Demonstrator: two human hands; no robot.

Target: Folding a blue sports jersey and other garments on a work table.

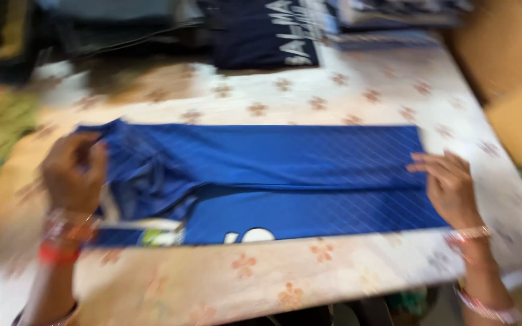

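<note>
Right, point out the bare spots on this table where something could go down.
Bare flowered cloth lies between the blue shirt and the dark folded garment at the back. A narrower strip runs along the near edge. The back edge is crowded with stacked clothes. The left hand and right hand hold the shirt's ends.

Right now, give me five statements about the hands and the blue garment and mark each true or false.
1. The blue garment lies on a floral tablecloth. True.
2. The left hand grips the garment's left end. True.
3. The right hand is lifted clear of the garment. False: it rests flat on the right end.
4. A dark folded garment lies at the far side of the table. True.
5. The garment is red. False: it is blue, with a white mark near its front edge.
</note>
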